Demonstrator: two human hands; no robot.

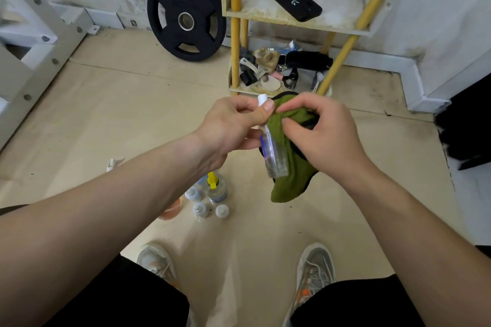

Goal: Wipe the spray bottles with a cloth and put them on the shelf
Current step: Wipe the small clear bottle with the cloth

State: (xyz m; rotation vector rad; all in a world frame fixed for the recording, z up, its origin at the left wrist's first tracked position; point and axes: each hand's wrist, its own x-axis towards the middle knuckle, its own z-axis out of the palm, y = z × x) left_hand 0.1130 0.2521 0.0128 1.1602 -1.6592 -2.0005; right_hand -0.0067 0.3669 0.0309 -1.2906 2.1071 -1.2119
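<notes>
My left hand [233, 125] pinches the neck of a small clear spray bottle [275, 156] with a white cap, held upright at chest height. My right hand [316, 130] grips a green cloth [295, 175] bunched against the bottle's right side; the cloth hangs below the bottle. Several more bottles [210, 199] stand on the floor beneath my left forearm, one with a yellow nozzle. The yellow-legged shelf [265, 16] stands ahead against the wall.
A black phone [293, 0] lies on the shelf's upper board. The bottom board holds straps and gym gear [279, 66]. A black weight plate [186, 16] leans on the wall to the left. A white rack frame [34, 56] stands far left. My shoes [316, 271] are below.
</notes>
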